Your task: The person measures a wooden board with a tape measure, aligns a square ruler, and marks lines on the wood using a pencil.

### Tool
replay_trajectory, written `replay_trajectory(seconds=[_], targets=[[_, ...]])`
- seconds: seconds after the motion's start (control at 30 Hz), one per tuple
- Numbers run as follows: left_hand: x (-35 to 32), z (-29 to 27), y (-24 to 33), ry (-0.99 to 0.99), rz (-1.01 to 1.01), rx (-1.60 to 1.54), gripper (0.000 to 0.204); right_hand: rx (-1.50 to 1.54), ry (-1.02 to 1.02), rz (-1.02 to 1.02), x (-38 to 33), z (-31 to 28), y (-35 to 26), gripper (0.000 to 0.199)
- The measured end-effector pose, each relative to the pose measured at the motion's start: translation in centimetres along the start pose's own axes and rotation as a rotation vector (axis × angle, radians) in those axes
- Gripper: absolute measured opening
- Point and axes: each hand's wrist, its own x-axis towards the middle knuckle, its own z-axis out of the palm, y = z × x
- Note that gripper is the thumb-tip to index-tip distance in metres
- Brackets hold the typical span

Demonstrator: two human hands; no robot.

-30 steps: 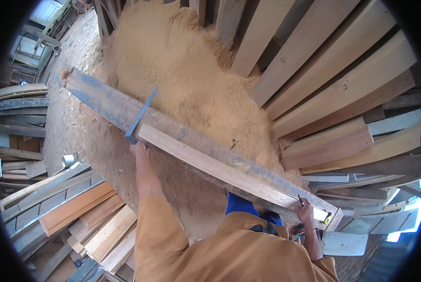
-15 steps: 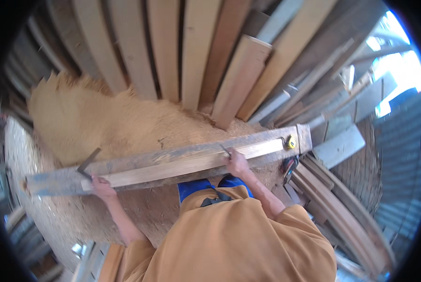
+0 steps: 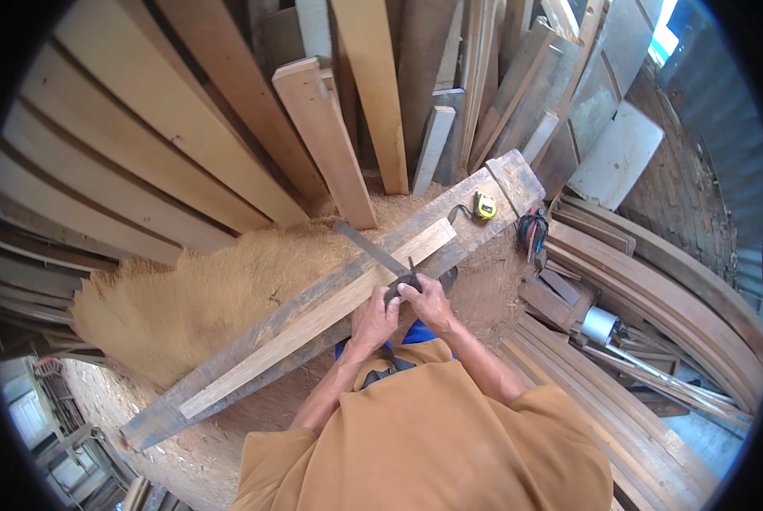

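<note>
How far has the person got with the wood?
Done: a pale plank lies along a grey beam over sawdust. In hand: the left hand and right hand press a metal square across it. Left: no pencil line or cut visible yet. A yellow tape measure lies unused.

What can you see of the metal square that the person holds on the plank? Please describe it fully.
The metal square is a dark grey try square. Its thin flat blade lies across the pale narrow board, which rests on a wide grey plank, and points up and to the left, past the board's far edge. Its darker stock is at the board's near edge, mostly covered by the left hand and the right hand, which both press on it. A thin pencil-like tip stands beside the blade.
</note>
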Motion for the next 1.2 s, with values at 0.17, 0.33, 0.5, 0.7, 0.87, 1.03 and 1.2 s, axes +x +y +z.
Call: replay_trajectory(seconds=[0.17, 0.33, 0.5, 0.7, 0.87, 1.03, 1.2], targets=[[2.0, 2.7, 2.5, -0.108, 0.066, 0.073, 0.035, 0.131, 0.075, 0.104, 1.2, -4.4, 3.0, 0.012], [6.0, 3.1, 2.7, 0.085, 0.253, 0.343, 0.082, 0.166, 0.138, 0.044, 3.1, -7.3, 5.9, 0.011], [9.5, 3.4, 1.5, -0.073, 0.345, 0.327, 0.098, 0.147, 0.166, 0.112, 4.3, -7.6, 5.9, 0.013], [10.6, 4.9, 1.2, -0.100, 0.392, 0.383, 0.083, 0.288, 0.168, 0.201, 5.2, -6.4, 3.4, 0.023], [10.9, 5.7, 1.4, -0.018, 0.419, 0.338, 0.071, 0.106, 0.268, 0.031, 5.9, -7.5, 4.8, 0.022], [10.6, 5.2, 2.3, 0.000, 0.394, 0.339, 0.066, -0.260, 0.437, -0.033, 5.6, -10.7, 1.6, 0.023], [10.7, 5.3, 2.7, 0.022, 0.402, 0.374, 0.063, -0.466, 0.522, -0.335, 5.2, -12.7, -1.5, 0.032]])
